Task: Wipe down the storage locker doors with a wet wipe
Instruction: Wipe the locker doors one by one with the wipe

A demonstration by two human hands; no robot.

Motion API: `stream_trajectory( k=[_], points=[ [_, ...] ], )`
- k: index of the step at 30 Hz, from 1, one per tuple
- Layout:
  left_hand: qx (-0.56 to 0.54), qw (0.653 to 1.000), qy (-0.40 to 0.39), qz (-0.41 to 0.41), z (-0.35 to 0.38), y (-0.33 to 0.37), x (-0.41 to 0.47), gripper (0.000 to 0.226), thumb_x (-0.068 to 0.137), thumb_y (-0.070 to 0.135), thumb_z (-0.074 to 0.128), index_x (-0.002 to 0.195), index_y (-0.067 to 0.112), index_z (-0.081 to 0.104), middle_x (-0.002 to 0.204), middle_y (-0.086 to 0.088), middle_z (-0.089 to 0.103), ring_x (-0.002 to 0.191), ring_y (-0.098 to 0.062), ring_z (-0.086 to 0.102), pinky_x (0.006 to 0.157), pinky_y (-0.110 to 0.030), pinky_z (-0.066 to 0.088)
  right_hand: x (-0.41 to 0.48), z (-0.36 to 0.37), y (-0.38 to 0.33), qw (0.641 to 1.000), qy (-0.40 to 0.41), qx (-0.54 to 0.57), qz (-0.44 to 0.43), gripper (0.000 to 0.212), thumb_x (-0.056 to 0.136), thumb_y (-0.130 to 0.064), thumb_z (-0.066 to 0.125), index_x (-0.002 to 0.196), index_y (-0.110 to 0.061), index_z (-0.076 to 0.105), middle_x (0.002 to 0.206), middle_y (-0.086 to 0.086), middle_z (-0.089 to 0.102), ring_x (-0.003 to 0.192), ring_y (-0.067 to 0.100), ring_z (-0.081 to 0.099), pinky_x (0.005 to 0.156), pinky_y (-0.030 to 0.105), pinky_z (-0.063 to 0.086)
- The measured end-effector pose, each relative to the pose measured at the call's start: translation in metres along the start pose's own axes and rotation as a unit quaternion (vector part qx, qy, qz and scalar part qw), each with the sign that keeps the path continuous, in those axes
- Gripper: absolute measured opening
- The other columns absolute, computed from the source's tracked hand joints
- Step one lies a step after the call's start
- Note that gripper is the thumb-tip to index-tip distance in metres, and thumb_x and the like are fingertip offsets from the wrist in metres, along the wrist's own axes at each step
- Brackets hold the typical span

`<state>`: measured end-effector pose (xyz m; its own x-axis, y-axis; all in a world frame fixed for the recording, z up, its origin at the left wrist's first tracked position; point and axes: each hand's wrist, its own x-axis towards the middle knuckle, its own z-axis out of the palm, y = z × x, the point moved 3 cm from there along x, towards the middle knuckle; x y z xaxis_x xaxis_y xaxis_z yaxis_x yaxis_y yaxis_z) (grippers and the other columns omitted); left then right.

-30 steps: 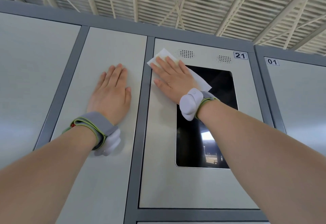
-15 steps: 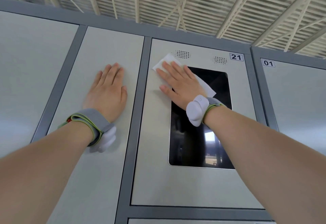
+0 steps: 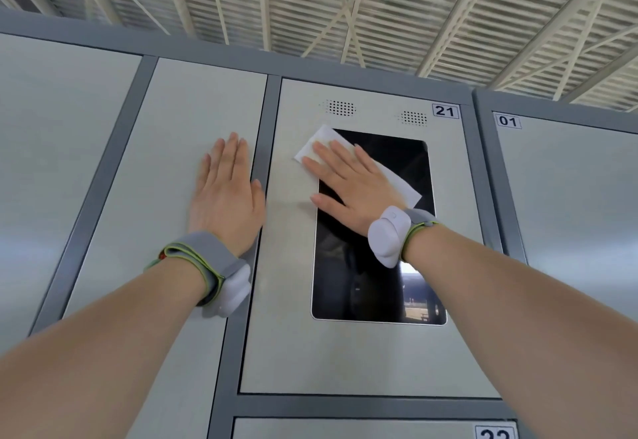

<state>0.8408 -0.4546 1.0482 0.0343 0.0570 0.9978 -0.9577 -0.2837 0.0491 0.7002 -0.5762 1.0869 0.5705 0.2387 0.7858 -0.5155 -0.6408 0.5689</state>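
Locker door 21 (image 3: pixel 283 300) is a pale grey panel with a black screen (image 3: pixel 376 266) set in it. My right hand (image 3: pixel 348 183) lies flat with straight fingers on a white wet wipe (image 3: pixel 397 183), pressing it over the screen's top left corner and the panel beside it. My left hand (image 3: pixel 224 193) rests flat, fingers straight, on the neighbouring locker door (image 3: pixel 155 162) to the left, its thumb at the dark grey frame strip (image 3: pixel 262 148). Both wrists wear grey bands with white pods.
Two speaker grilles (image 3: pixel 340 107) sit above the screen. Door 01 (image 3: pixel 569 197) is at the right, door 22 (image 3: pixel 345 430) below, and another plain door (image 3: pixel 51 162) at the far left. A white slatted ceiling (image 3: pixel 345 7) runs overhead.
My right hand has slid the wipe down and to the right, from the door's top left corner onto the screen's corner. My left hand has stayed flat on the left door.
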Motion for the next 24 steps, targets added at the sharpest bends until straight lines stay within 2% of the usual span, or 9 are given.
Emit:
stream_trajectory(
  k=[4,7,12,14,17,21,24],
  points=[
    [0.019,0.999,-0.025,-0.033,0.010,0.007,-0.002,0.058,0.099,0.018,0.033,0.149,0.001,0.010,0.158,-0.011,0.006,0.146,-0.024,0.000,0.117,-0.032,-0.004,0.011,-0.004,0.024,0.997,0.000,0.011,0.080,0.059,0.097,-0.057,0.012,0.150,-0.033,0.000,0.159,-0.009,-0.006,0.145,0.012,-0.012,0.115,0.032,-0.012],
    [0.054,0.998,-0.028,-0.024,0.012,0.007,-0.005,0.059,0.099,0.022,0.031,0.149,0.001,0.008,0.159,-0.011,0.004,0.146,-0.024,-0.001,0.116,-0.032,-0.007,0.014,-0.003,0.023,0.994,-0.005,0.008,0.107,0.057,0.099,-0.051,0.014,0.150,-0.033,-0.002,0.158,-0.009,-0.009,0.145,0.012,-0.013,0.116,0.034,-0.012],
    [0.063,0.998,-0.022,-0.023,0.013,0.010,-0.008,0.059,0.099,0.022,0.032,0.149,0.000,0.009,0.158,-0.012,0.005,0.146,-0.024,0.000,0.116,-0.032,-0.007,-0.006,0.003,0.014,0.999,0.013,0.003,0.044,0.082,0.077,-0.068,-0.009,0.150,-0.032,0.001,0.158,-0.011,-0.006,0.145,0.012,-0.012,0.112,0.030,-0.018],
    [0.069,0.997,-0.023,-0.018,0.013,0.010,-0.009,0.059,0.099,0.022,0.032,0.149,0.000,0.009,0.158,-0.012,0.005,0.146,-0.025,0.001,0.116,-0.033,-0.007,-0.016,0.006,0.015,1.000,0.014,0.005,0.017,0.083,0.078,-0.073,-0.010,0.150,-0.033,0.004,0.158,-0.012,-0.003,0.145,0.011,-0.010,0.112,0.029,-0.018],
    [0.078,0.997,-0.025,-0.017,0.013,0.010,-0.009,0.059,0.099,0.023,0.032,0.149,-0.001,0.009,0.158,-0.013,0.006,0.146,-0.026,0.001,0.117,-0.034,-0.006,-0.024,0.005,0.023,1.000,0.010,0.012,0.009,0.074,0.082,-0.067,-0.002,0.149,-0.035,0.004,0.157,-0.012,-0.001,0.145,0.011,-0.008,0.112,0.029,-0.016],
    [0.093,0.995,-0.028,-0.019,0.014,0.010,-0.008,0.060,0.099,0.025,0.028,0.149,0.000,0.007,0.159,-0.012,0.004,0.146,-0.025,-0.001,0.117,-0.034,-0.006,-0.014,-0.001,0.048,0.995,0.024,0.014,0.092,0.074,0.081,-0.065,-0.004,0.149,-0.036,0.002,0.158,-0.011,-0.003,0.145,0.011,-0.009,0.113,0.029,-0.013],
    [0.094,0.995,-0.019,-0.017,0.015,0.009,-0.008,0.060,0.099,0.025,0.029,0.149,0.000,0.008,0.158,-0.013,0.006,0.146,-0.026,0.001,0.117,-0.034,-0.005,-0.006,0.000,0.049,0.991,0.015,0.004,0.133,0.059,0.095,-0.057,0.010,0.149,-0.036,-0.001,0.158,-0.011,-0.007,0.145,0.011,-0.011,0.116,0.033,-0.009]
  ],
)
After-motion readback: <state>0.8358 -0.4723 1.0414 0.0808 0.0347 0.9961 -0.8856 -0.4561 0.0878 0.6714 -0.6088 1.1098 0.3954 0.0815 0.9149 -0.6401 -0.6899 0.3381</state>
